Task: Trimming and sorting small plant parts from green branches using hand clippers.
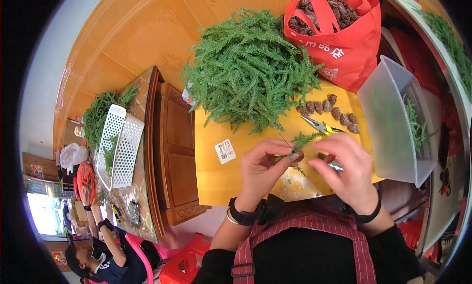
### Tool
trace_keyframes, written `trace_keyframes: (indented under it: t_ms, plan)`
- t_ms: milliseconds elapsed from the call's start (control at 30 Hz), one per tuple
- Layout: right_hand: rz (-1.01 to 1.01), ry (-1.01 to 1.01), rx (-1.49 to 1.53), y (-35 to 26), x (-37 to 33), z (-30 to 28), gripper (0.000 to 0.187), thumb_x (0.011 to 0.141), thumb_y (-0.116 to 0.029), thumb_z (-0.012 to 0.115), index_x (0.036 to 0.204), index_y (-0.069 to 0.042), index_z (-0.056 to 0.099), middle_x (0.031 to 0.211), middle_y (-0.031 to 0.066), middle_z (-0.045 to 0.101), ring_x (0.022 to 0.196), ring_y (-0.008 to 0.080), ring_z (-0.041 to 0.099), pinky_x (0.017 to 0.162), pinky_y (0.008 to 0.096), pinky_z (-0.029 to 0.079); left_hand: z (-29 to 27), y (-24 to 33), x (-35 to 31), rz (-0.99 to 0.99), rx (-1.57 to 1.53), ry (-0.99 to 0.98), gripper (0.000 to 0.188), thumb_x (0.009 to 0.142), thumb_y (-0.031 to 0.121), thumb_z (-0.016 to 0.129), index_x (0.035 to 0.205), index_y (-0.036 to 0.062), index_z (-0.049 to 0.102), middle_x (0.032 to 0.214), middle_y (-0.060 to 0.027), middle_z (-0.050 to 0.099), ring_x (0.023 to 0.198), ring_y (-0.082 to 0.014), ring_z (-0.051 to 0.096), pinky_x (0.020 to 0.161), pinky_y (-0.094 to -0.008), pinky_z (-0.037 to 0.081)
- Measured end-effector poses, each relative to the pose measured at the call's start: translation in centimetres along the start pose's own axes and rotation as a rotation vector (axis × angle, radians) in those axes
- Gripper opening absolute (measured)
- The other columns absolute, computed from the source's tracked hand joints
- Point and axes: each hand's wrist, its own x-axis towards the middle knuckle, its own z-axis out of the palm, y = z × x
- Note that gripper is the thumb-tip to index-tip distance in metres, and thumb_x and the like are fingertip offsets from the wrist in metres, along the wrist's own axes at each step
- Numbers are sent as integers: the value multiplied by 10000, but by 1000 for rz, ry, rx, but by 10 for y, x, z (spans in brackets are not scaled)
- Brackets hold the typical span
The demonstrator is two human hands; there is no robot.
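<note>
My left hand (263, 166) is closed, its thumb and fingers pinching a small brown cone (295, 160) together with a green artificial sprig (307, 138). A thin wire-like strand sticks up beside the sprig. Just to the right hovers my right hand (346, 168), thumb and forefinger apart, with nothing visible between them. Below its fingers shows a shiny metallic item (330, 162), mostly hidden, whose kind I cannot tell. Pliers (319, 125) with yellow-green handles lie beyond my hands. Several brown cones (328, 107) lie in a bent row behind them.
A large heap of green sprigs (250, 70) covers the back of the yellow table (209, 171). Behind it stands a red bag (344, 53) of cones; at right, a translucent bin (393, 136). At left, a person (93, 254) works beside a white perforated basket (120, 151).
</note>
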Motion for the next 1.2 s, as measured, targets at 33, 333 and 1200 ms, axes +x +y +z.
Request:
trace_keyframes:
  t_ms: [33, 333, 1200]
  plan:
    - [-141, 55, -176, -4, 7, -9, 353, 642, -36, 713, 970, -22, 584, 972, 115, 545, 822, 241, 565, 681, 314, 485, 1, 3, 0, -15, 50, -37, 185, 747, -125, 590, 904, -29, 573, 973, -127, 567, 870, -181, 590, 722, -271, 530]
    - [-54, -357, 151, 19, 28, -17, 312, 696, -112, 669, 979, -12, 583, 913, 102, 583, 861, 260, 556, 767, 334, 442, 4, 20, 2, -122, 253, -201, 172, 703, -148, 591, 816, -20, 608, 884, -133, 609, 848, -198, 599, 751, -299, 498]
    - [-84, -194, 154, 14, 28, -3, 93, 719, -53, 629, 758, -31, 547, 821, 84, 580, 787, 228, 578, 698, 305, 448, 12, 23, 0, -69, 298, -82, 156, 704, -127, 631, 792, -12, 575, 890, -131, 608, 838, -175, 594, 741, -280, 503]
